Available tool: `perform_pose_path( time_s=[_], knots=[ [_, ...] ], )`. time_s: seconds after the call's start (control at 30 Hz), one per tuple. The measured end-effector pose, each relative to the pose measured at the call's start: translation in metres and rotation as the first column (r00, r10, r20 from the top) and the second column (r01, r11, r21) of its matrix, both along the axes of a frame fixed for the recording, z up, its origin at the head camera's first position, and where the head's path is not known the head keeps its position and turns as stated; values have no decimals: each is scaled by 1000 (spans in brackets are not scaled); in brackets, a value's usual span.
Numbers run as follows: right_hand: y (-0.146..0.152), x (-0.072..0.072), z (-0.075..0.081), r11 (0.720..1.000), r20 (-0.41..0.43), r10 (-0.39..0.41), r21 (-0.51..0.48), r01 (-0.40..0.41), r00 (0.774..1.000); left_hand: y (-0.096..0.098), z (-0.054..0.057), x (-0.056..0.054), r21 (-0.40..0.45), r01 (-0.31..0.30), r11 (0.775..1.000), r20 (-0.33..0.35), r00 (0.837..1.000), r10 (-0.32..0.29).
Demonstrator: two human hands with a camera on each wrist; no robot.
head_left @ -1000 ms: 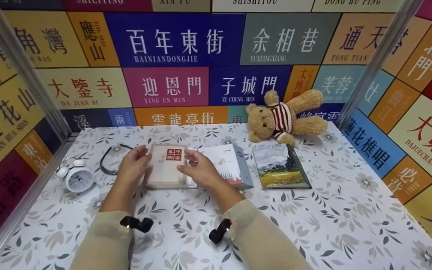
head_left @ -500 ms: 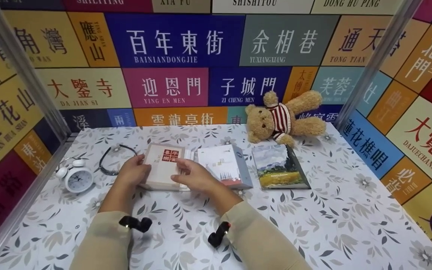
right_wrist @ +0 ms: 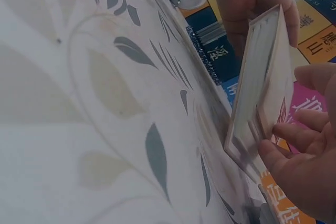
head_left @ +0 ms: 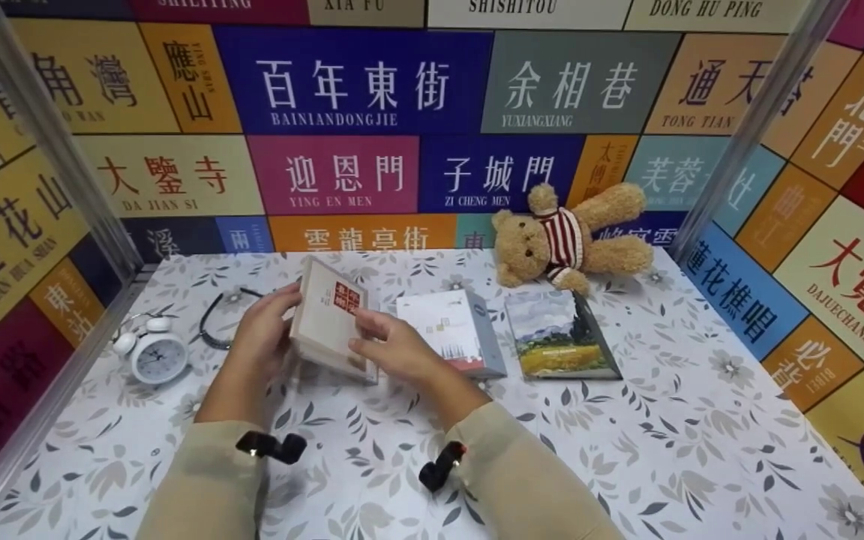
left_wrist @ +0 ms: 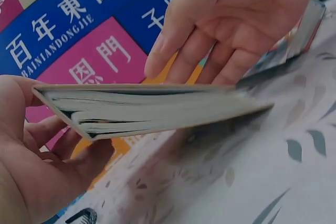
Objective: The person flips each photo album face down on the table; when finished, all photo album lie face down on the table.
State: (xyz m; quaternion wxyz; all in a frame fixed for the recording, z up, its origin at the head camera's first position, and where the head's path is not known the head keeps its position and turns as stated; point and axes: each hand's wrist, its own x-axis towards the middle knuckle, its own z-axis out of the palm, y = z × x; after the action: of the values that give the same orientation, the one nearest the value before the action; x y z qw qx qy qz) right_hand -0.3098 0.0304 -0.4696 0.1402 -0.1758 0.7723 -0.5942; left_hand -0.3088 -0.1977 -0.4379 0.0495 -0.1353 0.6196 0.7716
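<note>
A beige hardcover book (head_left: 327, 319) with a red square of white characters on its cover is tilted up off the table. My left hand (head_left: 261, 334) grips it along the left edge, at the spine. In the left wrist view, the thumb of that hand (left_wrist: 23, 153) lies on one cover and the fingers on the other, with the page edges of the book (left_wrist: 152, 111) facing the camera. My right hand (head_left: 402, 349) has loosely bent fingers touching the front cover near its right side. In the right wrist view, those fingertips (right_wrist: 269, 148) rest against the cover.
Right of the held book lie a thick white-and-blue book (head_left: 443, 326) and a book with a painted landscape cover (head_left: 556, 337). A teddy bear (head_left: 568, 240) lies behind them. To the left are a white alarm clock (head_left: 158, 358) and a black headband (head_left: 212, 343).
The beige book lay flat between my hands; my left hand has taken hold of its left edge and raised it to a tilt. My right hand has moved left onto the cover.
</note>
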Motion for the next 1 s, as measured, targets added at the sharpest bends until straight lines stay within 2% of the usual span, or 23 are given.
perform_pose_path(
  time_s=[0.2, 0.37, 0.53, 0.67, 0.83, 1.0],
  knots=[
    [-1, 1, 4, 999, 18, 14, -42, -14, 1000, 12, 8, 6, -3, 42, 999, -139, 989, -42],
    [2, 2, 12, 988, 26, 36, -149, -32, 999, 22, 9, 6, -31, 69, 997, -221, 972, -74],
    [4, 4, 20, 967, 38, 70, -247, -58, 997, 31, 9, 7, -83, 132, 988, -211, 966, -147],
    [4, 2, 24, 953, 42, 55, -300, -40, 998, 38, 8, 9, -120, 175, 977, -190, 962, -196],
    [4, 3, 24, 959, 72, 4, -284, 17, 997, 42, 5, 9, -189, 189, 964, -144, 965, -218],
    [4, 3, 20, 968, 90, -8, -248, 30, 996, 42, 1, 7, -196, 175, 965, -118, 973, -200]
  ],
)
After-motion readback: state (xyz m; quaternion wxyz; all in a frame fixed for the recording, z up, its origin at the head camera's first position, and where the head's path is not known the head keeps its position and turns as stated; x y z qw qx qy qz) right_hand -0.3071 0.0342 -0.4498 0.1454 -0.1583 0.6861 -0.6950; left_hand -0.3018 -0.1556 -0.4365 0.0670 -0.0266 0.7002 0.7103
